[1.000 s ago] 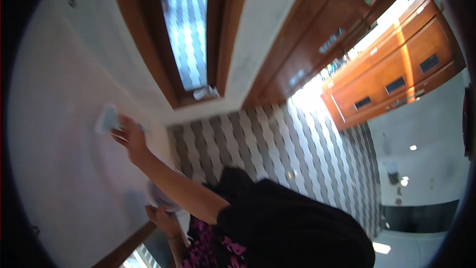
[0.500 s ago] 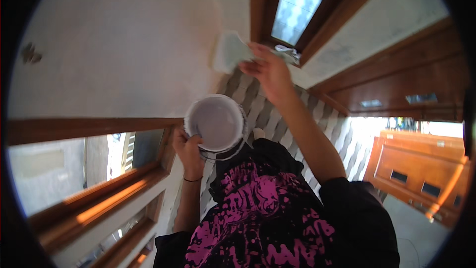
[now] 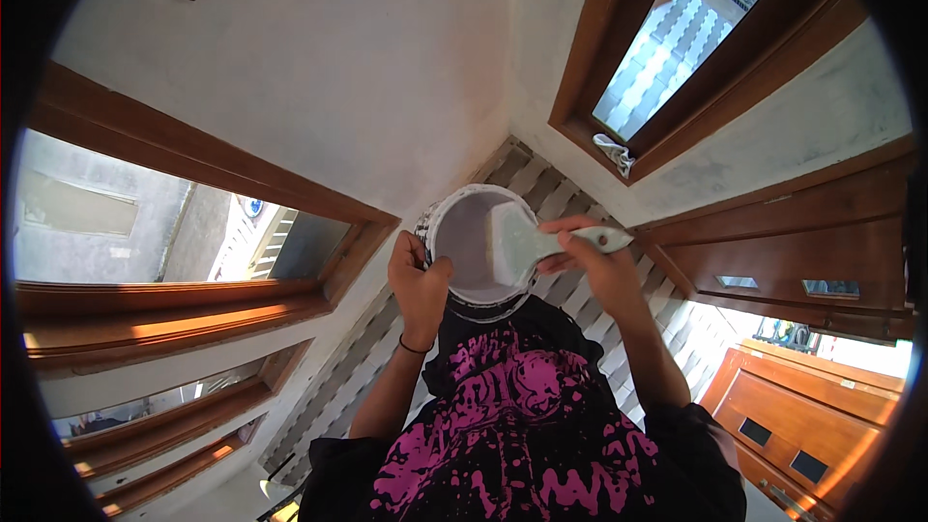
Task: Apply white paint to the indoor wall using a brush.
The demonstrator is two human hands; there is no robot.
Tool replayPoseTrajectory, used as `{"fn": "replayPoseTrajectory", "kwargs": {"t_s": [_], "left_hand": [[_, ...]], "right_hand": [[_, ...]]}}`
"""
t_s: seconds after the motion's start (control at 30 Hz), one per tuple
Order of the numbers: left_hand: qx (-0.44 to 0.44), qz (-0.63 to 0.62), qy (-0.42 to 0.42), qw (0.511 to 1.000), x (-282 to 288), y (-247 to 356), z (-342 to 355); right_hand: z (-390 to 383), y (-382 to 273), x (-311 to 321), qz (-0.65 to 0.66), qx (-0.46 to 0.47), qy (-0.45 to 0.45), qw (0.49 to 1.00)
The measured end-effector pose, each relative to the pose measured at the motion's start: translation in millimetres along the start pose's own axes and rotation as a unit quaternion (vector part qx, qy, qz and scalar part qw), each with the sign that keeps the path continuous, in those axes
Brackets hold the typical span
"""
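A white paint bucket (image 3: 462,266) hangs in front of my shirt, its rim smeared and its inside pale grey-white. My left hand (image 3: 420,275) grips the bucket's left rim, thumb over the inner side. In my right hand (image 3: 590,256) is a wide paintbrush (image 3: 527,244) with a pale green handle, held by the handle with its hole end pointing right. The brush head reaches over the right rim into the bucket's mouth. Whether the bristles touch the paint I cannot tell.
A white wall (image 3: 367,58) rises ahead, meeting another at a corner. Wood-framed windows stand at left (image 3: 193,300) and upper right (image 3: 580,106); a crumpled white cloth (image 3: 614,153) lies on the right sill. Wooden doors (image 3: 773,232) are at right. Grey patterned tiles (image 3: 522,169) cover the floor.
My right hand has brought the paintbrush from near the wall corner down and back over the bucket. The view has turned, and the bucket now appears farther right in it.
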State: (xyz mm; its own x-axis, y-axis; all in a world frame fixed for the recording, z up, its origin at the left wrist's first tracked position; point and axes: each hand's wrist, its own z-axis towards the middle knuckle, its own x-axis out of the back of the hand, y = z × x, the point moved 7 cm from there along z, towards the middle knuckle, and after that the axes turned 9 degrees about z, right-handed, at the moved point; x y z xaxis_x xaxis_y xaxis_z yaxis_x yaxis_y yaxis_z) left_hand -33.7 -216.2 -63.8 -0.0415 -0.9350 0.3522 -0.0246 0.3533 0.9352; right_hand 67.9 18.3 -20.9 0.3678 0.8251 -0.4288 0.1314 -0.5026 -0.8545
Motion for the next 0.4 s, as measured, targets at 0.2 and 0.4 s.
{"fn": "replayPoseTrajectory", "kwargs": {"t_s": [0.2, 0.4], "left_hand": [[-0.006, -0.003, 0.006, 1.000, -4.8, 0.8, -2.8], [-0.045, 0.066, 0.008, 0.997, -18.9, 11.8, -12.5]], "right_hand": [[17.9, 29.8, -25.1, -0.151, -0.003, -0.013, 0.988], [32.2, 45.8, -27.3, -0.337, 0.094, 0.009, 0.937]]}}
